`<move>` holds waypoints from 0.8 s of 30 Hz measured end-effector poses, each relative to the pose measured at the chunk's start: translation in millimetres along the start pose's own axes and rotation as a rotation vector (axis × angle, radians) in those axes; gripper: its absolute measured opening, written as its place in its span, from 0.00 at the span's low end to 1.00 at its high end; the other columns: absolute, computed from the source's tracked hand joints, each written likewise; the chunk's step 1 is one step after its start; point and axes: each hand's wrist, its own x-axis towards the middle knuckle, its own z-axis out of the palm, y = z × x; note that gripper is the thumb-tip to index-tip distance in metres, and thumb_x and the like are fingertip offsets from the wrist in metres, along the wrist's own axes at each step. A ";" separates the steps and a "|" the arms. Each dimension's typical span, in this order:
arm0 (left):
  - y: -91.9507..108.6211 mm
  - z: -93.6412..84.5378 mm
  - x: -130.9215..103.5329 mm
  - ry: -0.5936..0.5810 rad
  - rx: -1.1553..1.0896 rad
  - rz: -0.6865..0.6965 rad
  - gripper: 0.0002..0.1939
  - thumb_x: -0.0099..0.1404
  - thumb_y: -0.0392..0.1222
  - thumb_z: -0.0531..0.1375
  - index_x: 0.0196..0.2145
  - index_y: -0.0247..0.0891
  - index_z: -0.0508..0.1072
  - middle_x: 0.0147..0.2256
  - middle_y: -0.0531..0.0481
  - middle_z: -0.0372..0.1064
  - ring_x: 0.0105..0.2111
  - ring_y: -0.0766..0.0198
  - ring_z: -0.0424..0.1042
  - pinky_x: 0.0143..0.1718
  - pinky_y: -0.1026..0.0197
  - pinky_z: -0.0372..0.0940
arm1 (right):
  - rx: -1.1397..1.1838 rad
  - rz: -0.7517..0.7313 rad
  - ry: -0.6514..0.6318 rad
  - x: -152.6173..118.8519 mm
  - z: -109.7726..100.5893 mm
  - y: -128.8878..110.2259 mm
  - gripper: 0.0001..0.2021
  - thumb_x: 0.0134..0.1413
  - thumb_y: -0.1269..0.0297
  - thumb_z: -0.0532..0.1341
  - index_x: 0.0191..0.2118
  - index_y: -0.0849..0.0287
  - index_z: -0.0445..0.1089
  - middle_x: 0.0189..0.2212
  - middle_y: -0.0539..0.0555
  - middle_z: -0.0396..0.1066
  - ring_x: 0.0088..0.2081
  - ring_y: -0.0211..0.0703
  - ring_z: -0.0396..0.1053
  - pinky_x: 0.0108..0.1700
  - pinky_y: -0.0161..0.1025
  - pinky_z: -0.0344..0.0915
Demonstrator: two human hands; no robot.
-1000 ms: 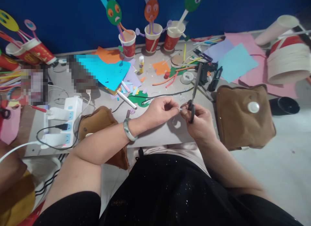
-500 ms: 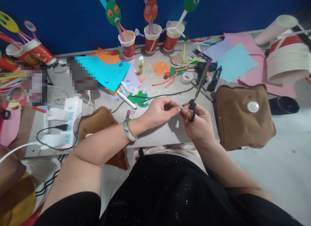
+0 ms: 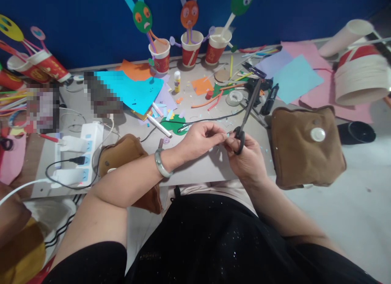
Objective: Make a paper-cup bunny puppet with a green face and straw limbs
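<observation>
Black-handled scissors [image 3: 251,106] hang from my right hand [image 3: 246,153], which has its fingers through the handles; the blades point up and away over the table. Thumb and fingertips of my left hand [image 3: 201,139] are pinched together on a tiny light-blue scrap [image 3: 227,135], close against my right fingertips. Below the hands lies the grey table top [image 3: 198,168]. Just beyond my left hand are a green paper piece [image 3: 174,124] and a white marker [image 3: 159,125].
Brown bag [image 3: 308,147] at right; another brown pouch [image 3: 122,153] under my left forearm. Power strip [image 3: 91,147] with cables at left. Paper cups [image 3: 191,49] with paper figures stand at the back. A glue stick [image 3: 177,81] stands mid-table. Another person's arm [image 3: 12,210] is at lower left.
My right hand and the scissors have shifted slightly left and down, with the scissors a little more upright. My left hand has hardly moved.
</observation>
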 end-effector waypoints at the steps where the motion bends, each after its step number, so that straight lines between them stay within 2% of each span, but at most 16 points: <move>1: -0.4 -0.2 0.2 -0.002 0.004 0.004 0.15 0.62 0.47 0.76 0.32 0.36 0.78 0.31 0.52 0.77 0.32 0.68 0.73 0.37 0.62 0.69 | 0.043 0.009 0.026 -0.4 1.2 -1.0 0.23 0.48 0.44 0.78 0.30 0.54 0.69 0.25 0.46 0.60 0.28 0.37 0.56 0.33 0.39 0.57; 3: -0.7 -0.6 0.4 -0.002 0.008 0.016 0.13 0.63 0.46 0.75 0.32 0.36 0.78 0.31 0.52 0.77 0.32 0.68 0.73 0.36 0.62 0.69 | 0.097 0.018 0.058 -0.9 3.1 -2.9 0.24 0.44 0.46 0.81 0.28 0.54 0.70 0.24 0.46 0.60 0.27 0.36 0.55 0.32 0.39 0.55; 8: 1.2 -0.5 0.6 -0.001 0.040 0.007 0.10 0.63 0.42 0.75 0.32 0.36 0.78 0.31 0.52 0.78 0.32 0.68 0.74 0.38 0.61 0.70 | 0.052 0.013 0.042 -0.9 5.0 -7.7 0.26 0.43 0.41 0.80 0.28 0.54 0.69 0.26 0.47 0.64 0.28 0.37 0.56 0.32 0.40 0.55; 13: 3.7 0.1 0.3 0.008 0.089 -0.001 0.06 0.65 0.37 0.71 0.32 0.36 0.79 0.30 0.53 0.78 0.31 0.69 0.73 0.38 0.62 0.68 | 0.067 0.039 0.055 0.2 5.7 -12.8 0.26 0.38 0.46 0.83 0.25 0.55 0.68 0.25 0.47 0.65 0.26 0.34 0.53 0.30 0.39 0.53; 20: 7.0 1.3 -1.2 0.023 0.126 -0.013 0.05 0.65 0.35 0.68 0.31 0.36 0.79 0.28 0.53 0.77 0.30 0.69 0.72 0.36 0.63 0.67 | 0.018 0.036 0.027 -0.2 1.7 -9.8 0.24 0.42 0.45 0.81 0.26 0.54 0.69 0.25 0.47 0.65 0.26 0.35 0.54 0.29 0.39 0.54; 24: 9.6 1.6 -1.8 0.016 0.111 -0.019 0.05 0.65 0.35 0.69 0.31 0.36 0.79 0.28 0.53 0.77 0.30 0.69 0.72 0.36 0.63 0.67 | 0.044 0.039 0.032 -0.4 0.5 -9.4 0.25 0.41 0.45 0.82 0.26 0.55 0.70 0.25 0.47 0.65 0.27 0.35 0.55 0.30 0.38 0.54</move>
